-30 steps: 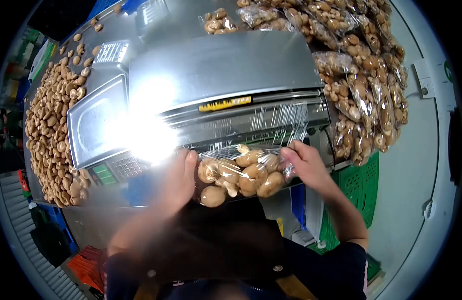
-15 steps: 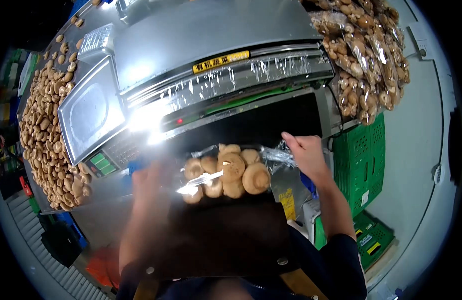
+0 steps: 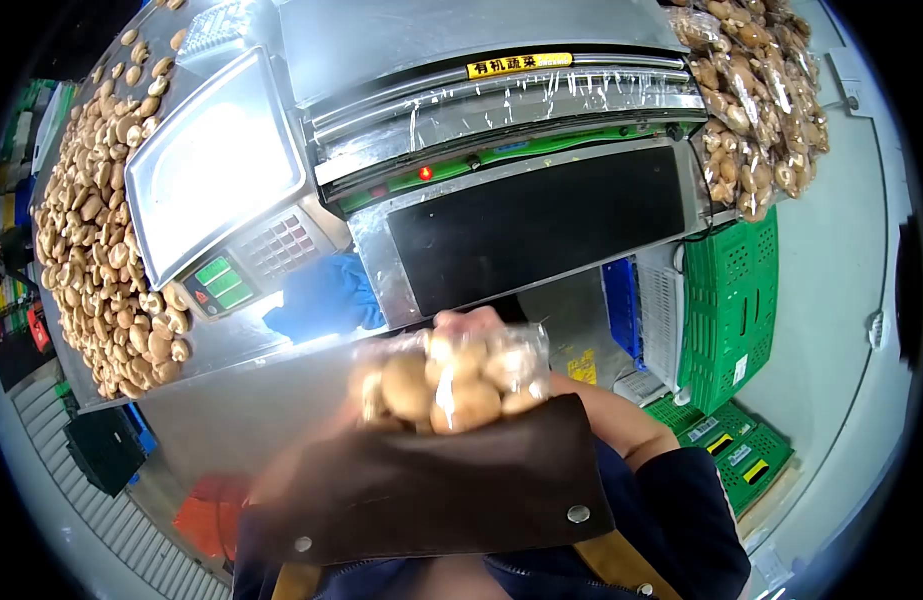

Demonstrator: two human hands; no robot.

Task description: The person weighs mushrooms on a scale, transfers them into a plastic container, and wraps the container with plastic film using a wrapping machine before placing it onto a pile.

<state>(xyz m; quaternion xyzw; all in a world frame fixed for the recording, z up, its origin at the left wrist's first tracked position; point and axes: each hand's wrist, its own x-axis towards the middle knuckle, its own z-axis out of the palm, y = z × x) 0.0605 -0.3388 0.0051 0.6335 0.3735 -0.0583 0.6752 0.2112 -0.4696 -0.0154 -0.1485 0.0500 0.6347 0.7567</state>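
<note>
A film-wrapped pack of mushrooms is close in front of my body, above the edge of a dark brown apron. My right hand is behind the pack, its fingers showing over the far side and gripping it. At the pack's left end, my left hand is smeared by motion and partly hidden, so its fingers cannot be made out. Beyond the pack is the wrapping machine, with a black plate and a roller bar holding film scraps.
A scale stands on the left with a blue cloth beside it. Loose mushrooms are heaped at far left. Wrapped mushroom packs are piled at upper right, above green crates. The metal table's front edge runs ahead of me.
The pack has come off the black plate area toward my body and tilted up. My right hand has moved left from the film's right end to behind the pack. The view has shifted.
</note>
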